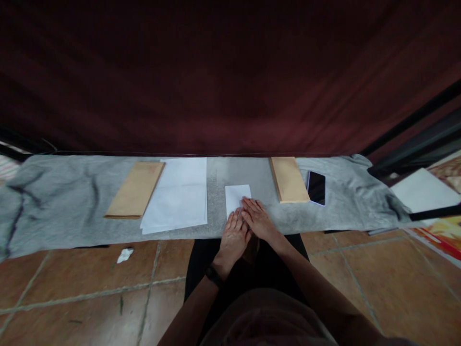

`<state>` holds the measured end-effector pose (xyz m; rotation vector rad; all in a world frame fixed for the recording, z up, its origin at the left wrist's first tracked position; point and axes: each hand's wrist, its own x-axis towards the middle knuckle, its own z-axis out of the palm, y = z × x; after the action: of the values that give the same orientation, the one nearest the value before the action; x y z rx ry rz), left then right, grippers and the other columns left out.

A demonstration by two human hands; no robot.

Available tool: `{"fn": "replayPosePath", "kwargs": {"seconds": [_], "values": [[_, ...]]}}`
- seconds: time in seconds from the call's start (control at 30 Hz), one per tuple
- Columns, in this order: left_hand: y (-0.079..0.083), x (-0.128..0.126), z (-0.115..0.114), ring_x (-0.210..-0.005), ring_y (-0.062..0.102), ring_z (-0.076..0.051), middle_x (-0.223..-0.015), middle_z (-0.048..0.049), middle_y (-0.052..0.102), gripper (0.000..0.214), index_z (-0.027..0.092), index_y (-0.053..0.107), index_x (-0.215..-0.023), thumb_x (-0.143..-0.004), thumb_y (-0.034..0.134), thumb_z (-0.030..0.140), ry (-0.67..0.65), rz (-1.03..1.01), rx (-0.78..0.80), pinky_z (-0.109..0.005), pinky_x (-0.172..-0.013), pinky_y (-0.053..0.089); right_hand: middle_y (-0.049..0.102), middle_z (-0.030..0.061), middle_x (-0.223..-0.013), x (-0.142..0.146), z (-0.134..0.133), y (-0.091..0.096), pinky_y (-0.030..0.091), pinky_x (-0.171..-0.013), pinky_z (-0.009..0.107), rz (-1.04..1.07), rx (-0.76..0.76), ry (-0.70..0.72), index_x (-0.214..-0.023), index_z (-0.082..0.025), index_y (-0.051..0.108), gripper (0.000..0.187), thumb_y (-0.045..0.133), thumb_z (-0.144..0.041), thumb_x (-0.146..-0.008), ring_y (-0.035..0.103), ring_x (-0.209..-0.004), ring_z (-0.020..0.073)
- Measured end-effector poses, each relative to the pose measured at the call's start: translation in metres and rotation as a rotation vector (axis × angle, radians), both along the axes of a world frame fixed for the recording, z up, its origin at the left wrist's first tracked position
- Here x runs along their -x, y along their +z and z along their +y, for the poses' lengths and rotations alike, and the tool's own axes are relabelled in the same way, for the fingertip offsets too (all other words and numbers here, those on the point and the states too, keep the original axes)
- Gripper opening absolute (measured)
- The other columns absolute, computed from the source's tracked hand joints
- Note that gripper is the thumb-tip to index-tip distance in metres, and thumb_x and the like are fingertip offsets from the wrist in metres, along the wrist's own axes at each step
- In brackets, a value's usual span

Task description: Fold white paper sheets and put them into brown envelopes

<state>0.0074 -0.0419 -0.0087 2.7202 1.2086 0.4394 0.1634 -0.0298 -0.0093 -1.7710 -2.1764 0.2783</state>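
A small white sheet of paper (237, 193), apparently folded, lies on the grey cloth at the middle of the bench. My left hand (235, 236) rests palm down on its near part, fingers stretched forward. My right hand (260, 220) lies flat over its near right side, fingers pointing left and partly touching the left hand's fingertips. The paper's near edge is hidden under both hands. To the left is a stack of larger white sheets (180, 197). On the right lies a stack of brown envelopes (291, 180).
More brown envelopes (135, 190) sit at the far left, against the white sheets. A phone (317, 188) lies right of the right-hand stack. Grey cloth (345, 192) covers the narrow bench, with a dark red curtain (230, 86) behind. A crumpled white scrap (125, 255) is on the tiled floor.
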Motion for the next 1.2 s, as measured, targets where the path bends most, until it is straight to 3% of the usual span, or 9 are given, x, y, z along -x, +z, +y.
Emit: {"fn": "replayPosePath", "kwargs": {"seconds": [0.13, 0.33, 0.6, 0.77, 1.0, 1.2], "values": [[0.001, 0.0, 0.001, -0.149, 0.033, -0.03, -0.153, -0.016, 0.047, 0.049, 0.015, 0.052, -0.143, -0.1, 0.048, 0.038, 0.005, 0.001, -0.011, -0.052, -0.122, 0.032, 0.038, 0.0058, -0.16, -0.005, 0.017, -0.003, 0.024, -0.124, 0.045, -0.049, 0.005, -0.03, -0.153, -0.02, 0.04, 0.052, 0.025, -0.038, -0.107, 0.033, -0.149, 0.0206], [0.001, 0.0, 0.001, -0.151, 0.028, -0.031, -0.158, -0.0117, 0.041, 0.05, 0.025, 0.052, -0.144, -0.099, 0.049, 0.045, 0.008, 0.001, -0.024, -0.054, -0.122, 0.03, 0.035, 0.0086, -0.16, -0.012, 0.04, -0.002, 0.025, -0.123, 0.046, -0.105, -0.009, -0.058, -0.154, -0.014, 0.038, 0.054, 0.024, -0.036, -0.107, 0.033, -0.149, 0.0235], [0.0, 0.002, 0.0, -0.152, 0.025, -0.032, -0.161, -0.0085, 0.037, 0.054, 0.029, 0.047, -0.148, -0.099, 0.049, 0.05, 0.005, 0.007, -0.038, -0.053, -0.122, 0.029, 0.035, 0.0101, -0.16, -0.016, 0.052, -0.001, 0.024, -0.122, 0.049, -0.136, -0.039, -0.082, -0.154, -0.013, 0.038, 0.054, 0.024, -0.035, -0.107, 0.033, -0.149, 0.0259], [0.0, 0.001, 0.0, -0.152, 0.025, -0.03, -0.161, -0.01, 0.037, 0.053, 0.024, 0.047, -0.148, -0.099, 0.049, 0.046, 0.01, 0.007, -0.047, -0.052, -0.123, 0.028, 0.034, 0.0079, -0.161, -0.014, 0.037, -0.001, 0.022, -0.123, 0.048, -0.127, -0.01, -0.083, -0.155, -0.014, 0.036, 0.055, 0.022, -0.037, -0.107, 0.03, -0.15, 0.0247], [0.001, 0.0, 0.0, -0.153, 0.023, -0.025, -0.159, -0.0128, 0.039, 0.053, 0.009, 0.041, -0.15, -0.1, 0.039, 0.027, 0.027, -0.004, -0.008, -0.048, -0.125, 0.025, 0.032, 0.005, -0.162, -0.017, -0.006, 0.0, 0.018, -0.125, 0.049, -0.103, 0.013, -0.02, -0.156, -0.017, 0.033, 0.055, 0.023, -0.041, -0.107, 0.028, -0.151, 0.0232], [0.003, -0.002, 0.009, -0.152, 0.025, -0.021, -0.16, -0.0114, 0.038, 0.054, 0.01, 0.038, -0.152, -0.099, 0.034, 0.023, 0.068, -0.028, 0.02, -0.043, -0.125, 0.027, 0.037, 0.0048, -0.16, -0.019, -0.035, 0.005, 0.02, -0.125, 0.051, -0.062, -0.026, 0.044, -0.157, -0.02, 0.032, 0.053, 0.029, -0.038, -0.107, 0.033, -0.149, 0.0225]]}}
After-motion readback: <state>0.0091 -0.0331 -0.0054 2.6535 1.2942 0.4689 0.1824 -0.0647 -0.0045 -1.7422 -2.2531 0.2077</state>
